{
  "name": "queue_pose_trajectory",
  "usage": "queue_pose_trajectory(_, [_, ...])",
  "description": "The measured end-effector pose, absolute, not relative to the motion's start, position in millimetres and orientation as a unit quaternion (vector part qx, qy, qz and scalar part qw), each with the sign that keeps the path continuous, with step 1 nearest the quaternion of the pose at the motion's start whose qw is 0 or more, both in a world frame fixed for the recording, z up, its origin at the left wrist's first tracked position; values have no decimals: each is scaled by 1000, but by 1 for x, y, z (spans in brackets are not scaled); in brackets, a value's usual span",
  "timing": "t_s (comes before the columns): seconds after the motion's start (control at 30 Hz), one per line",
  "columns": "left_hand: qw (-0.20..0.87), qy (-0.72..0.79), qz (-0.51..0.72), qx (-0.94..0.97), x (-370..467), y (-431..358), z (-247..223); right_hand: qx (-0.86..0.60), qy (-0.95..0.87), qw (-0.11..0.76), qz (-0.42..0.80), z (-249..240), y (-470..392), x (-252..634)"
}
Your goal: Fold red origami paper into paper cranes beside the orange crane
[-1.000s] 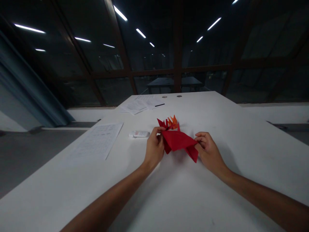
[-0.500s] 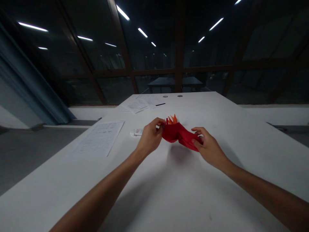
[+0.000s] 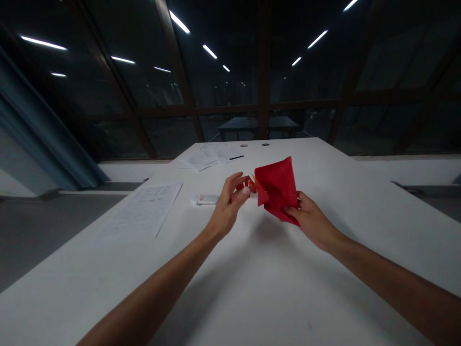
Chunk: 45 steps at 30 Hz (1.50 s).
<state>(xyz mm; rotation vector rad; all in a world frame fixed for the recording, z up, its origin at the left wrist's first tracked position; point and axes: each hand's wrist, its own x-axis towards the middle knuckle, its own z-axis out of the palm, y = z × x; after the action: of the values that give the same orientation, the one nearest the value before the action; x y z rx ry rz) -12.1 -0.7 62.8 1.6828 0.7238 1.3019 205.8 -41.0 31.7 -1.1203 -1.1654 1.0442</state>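
We've got red paper (image 3: 278, 185) above the white worktop (image 3: 273, 293), right edge pinched by our right hand (image 3: 308, 215). Our left hand (image 3: 227, 204) sits half-curled just left of it; can't tell if it's pinching anything. One corner points up, long axis unclear. Dark windows (image 3: 223, 81) beyond, blue curtain (image 3: 46, 129) at left.

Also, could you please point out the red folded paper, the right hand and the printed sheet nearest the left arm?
Red folded paper (image 3: 277, 181): head view, on its raised panel.
Right hand (image 3: 309, 216): head view, middle of the hand.
Printed sheet (image 3: 143, 210): head view, middle of its page.
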Motion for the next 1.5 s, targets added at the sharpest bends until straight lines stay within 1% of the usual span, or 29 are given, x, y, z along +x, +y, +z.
queue_pose_trajectory(0.07, [338,299,501,738,-8,-4,56,-426,-413,587,551,32,-41,204])
queue_pose_trajectory(0.13, [241,331,474,779,-6,-5,47,-394,-368,577,614,32,-41,202])
queue_pose_trajectory(0.2, [174,356,456,797,-6,-3,39,-384,-352,562,642,30,-43,201])
queue_pose_trajectory(0.3, [132,365,453,803,-9,3,32,-376,-341,557,657,24,-44,201])
queue_pose_trajectory(0.43, [141,350,476,794,-14,8,32,-369,-326,556,670,17,-43,203])
queue_pose_trajectory(0.57, [156,294,479,812,-17,9,40,-375,-336,500,705,13,-45,205])
queue_pose_trajectory(0.67, [187,259,479,818,-19,9,45,-378,-343,457,728,12,-46,206])
queue_pose_trajectory(0.77, [254,240,469,811,-19,7,44,-362,-342,425,756,14,-47,208])
queue_pose_trajectory(0.9, [394,213,439,779,-19,3,39,-324,-333,384,797,15,-48,212])
queue_pose_trajectory(1.0, [435,190,411,778,-21,0,39,-292,-316,398,810,14,-47,215])
queue_pose_trajectory(1.13, [409,194,385,804,-26,0,42,-262,-294,427,814,12,-44,216])
queue_pose_trajectory(1.3, [359,211,321,850,-32,5,42,-283,-279,449,800,14,-44,217])
queue_pose_trajectory(1.43, [295,246,283,879,-33,5,40,-276,-267,432,816,11,-41,221])
queue_pose_trajectory(1.5, [294,256,289,874,-31,4,41,-278,-269,427,817,10,-40,221])
